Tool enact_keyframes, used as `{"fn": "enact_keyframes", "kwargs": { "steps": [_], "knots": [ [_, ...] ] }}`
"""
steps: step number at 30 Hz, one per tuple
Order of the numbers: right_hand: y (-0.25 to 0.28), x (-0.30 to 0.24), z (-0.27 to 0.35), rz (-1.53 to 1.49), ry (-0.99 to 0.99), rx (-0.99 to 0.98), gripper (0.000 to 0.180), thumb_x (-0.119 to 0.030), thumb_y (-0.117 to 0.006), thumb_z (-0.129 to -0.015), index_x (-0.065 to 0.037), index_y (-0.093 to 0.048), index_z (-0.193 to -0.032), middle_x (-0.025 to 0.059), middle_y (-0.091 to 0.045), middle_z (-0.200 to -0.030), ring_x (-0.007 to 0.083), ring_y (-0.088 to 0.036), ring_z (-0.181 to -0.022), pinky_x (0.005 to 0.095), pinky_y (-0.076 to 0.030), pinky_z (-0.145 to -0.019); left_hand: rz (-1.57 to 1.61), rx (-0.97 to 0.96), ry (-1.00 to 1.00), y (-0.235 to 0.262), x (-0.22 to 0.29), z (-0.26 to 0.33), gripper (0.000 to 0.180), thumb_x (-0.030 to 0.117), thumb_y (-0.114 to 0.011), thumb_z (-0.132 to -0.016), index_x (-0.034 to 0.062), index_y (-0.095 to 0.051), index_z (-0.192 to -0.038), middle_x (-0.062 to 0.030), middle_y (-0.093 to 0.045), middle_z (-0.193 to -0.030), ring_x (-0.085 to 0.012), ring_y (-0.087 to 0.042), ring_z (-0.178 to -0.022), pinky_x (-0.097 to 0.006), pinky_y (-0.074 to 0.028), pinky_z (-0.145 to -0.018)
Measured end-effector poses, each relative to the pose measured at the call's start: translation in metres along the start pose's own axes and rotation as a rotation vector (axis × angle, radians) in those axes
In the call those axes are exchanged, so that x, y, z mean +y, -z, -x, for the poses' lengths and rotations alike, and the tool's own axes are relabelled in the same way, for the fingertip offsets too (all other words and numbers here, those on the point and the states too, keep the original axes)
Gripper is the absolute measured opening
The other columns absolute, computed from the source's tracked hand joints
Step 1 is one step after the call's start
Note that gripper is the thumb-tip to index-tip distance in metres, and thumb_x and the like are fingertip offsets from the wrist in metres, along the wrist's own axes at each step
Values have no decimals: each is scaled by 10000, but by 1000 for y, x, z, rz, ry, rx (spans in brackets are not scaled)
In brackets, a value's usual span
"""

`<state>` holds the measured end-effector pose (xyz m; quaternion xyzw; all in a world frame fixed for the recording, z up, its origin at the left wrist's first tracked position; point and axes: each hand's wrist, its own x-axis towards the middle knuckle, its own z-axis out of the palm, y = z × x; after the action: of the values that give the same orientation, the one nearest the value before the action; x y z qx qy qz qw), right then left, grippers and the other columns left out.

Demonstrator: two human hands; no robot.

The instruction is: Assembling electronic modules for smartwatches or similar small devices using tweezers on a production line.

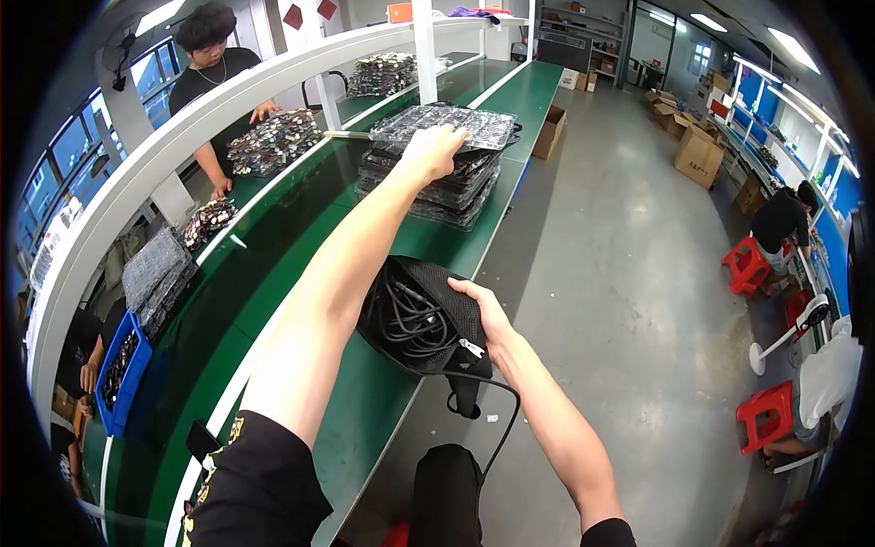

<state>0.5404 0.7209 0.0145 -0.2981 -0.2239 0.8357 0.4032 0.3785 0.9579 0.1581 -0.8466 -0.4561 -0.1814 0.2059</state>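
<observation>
My left hand [436, 151] reaches forward to a stack of trays and is closed at the near edge of the top clear plastic tray [474, 128]; its fingertips are partly hidden. Below that tray, several black and clear trays [456, 187] are piled on the green bench. Closer to me, my right hand [488, 314] grips the side of a black mesh bag [467, 310], thumb on the rim and fingers behind it. The bag gapes, showing coiled black cable [410, 314] inside. One cable hangs out in a loop on the right.
The green bench [365, 428] runs ahead, with a white frame rail [182, 137] along its left. Across it a person [214, 73] handles a heap of small parts [273, 141]. A blue bin [123, 374] stands at left. Cardboard boxes [697, 155] and red stools [766, 417] are on the right.
</observation>
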Motion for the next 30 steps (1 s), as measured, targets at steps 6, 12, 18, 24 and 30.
{"fn": "enact_keyframes", "kwargs": {
  "steps": [6,12,18,24,30],
  "knots": [
    [-1,-6,-27,219,12,45,407,-410,-723,-1029,-26,-779,-1152,78,-829,-994,175,-754,-721,308,-612,-667,-147,175,-7,0,-5,11,510,69,-714,-912,63,-604,-1411,-132,-702,-1184,-335,-705,-1158,-476,-633,-884],
    [-14,2,-32,627,-59,33,516,-516,-653,-1096,-67,-754,-1329,4,-816,-1099,133,-747,-899,340,-587,-827,-322,236,-23,23,-19,13,517,94,-718,-947,85,-587,-1447,-78,-709,-1090,-270,-701,-1068,-408,-640,-806],
    [-44,10,-23,861,-46,-9,696,-633,-651,-1068,-68,-671,-1474,81,-790,-1199,201,-756,-950,393,-610,-868,-377,309,-49,63,-37,20,467,93,-716,-949,88,-592,-1400,-86,-732,-1040,-289,-743,-987,-418,-644,-773],
    [-36,-12,-39,1355,216,360,920,-736,-789,-893,33,-674,-1386,193,-833,-979,288,-817,-966,443,-616,-944,-371,326,27,102,-51,37,409,65,-701,-940,87,-595,-1334,-95,-747,-988,-292,-774,-948,-427,-651,-722],
    [12,-116,-86,958,804,779,1198,-635,-755,-989,3,-122,-1781,261,-385,-1773,349,-539,-1533,440,-443,-1251,-329,386,19,162,-46,71,295,101,-668,-1002,86,-595,-1287,-92,-756,-963,-279,-780,-953,-445,-648,-704]
  ]
}}
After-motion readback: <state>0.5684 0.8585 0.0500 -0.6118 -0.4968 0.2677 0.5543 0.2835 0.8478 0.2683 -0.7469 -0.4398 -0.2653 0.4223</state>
